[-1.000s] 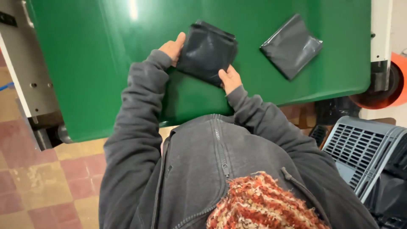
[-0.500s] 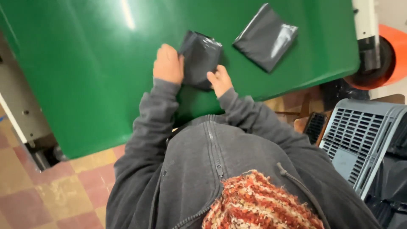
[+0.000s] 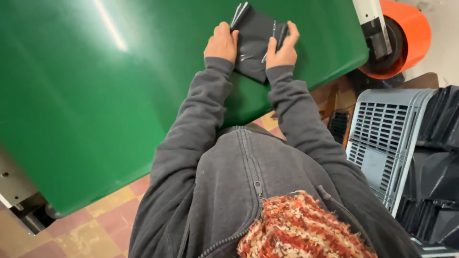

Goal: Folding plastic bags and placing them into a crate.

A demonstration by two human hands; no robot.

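Observation:
A folded black plastic bag [image 3: 253, 45] lies on the green table [image 3: 119, 95] near its far right edge. My left hand [image 3: 221, 43] grips the bag's left side and my right hand [image 3: 283, 48] presses on its right side, fingers over the top edge. Shiny creases show on the plastic between the hands. Grey sleeves cover both arms to the wrists. I cannot tell whether a second bag lies under this one.
An orange roller [image 3: 406, 38] on a white bracket stands past the table's right end. A grey slatted plastic crate [image 3: 382, 138] holding black bags [image 3: 440, 157] sits at the right on the floor. Tiled floor [image 3: 95, 224] shows below the table's near edge.
Both hands slid the folded bag to the right across the table. The separate second bag that lay at the right is no longer seen on its own.

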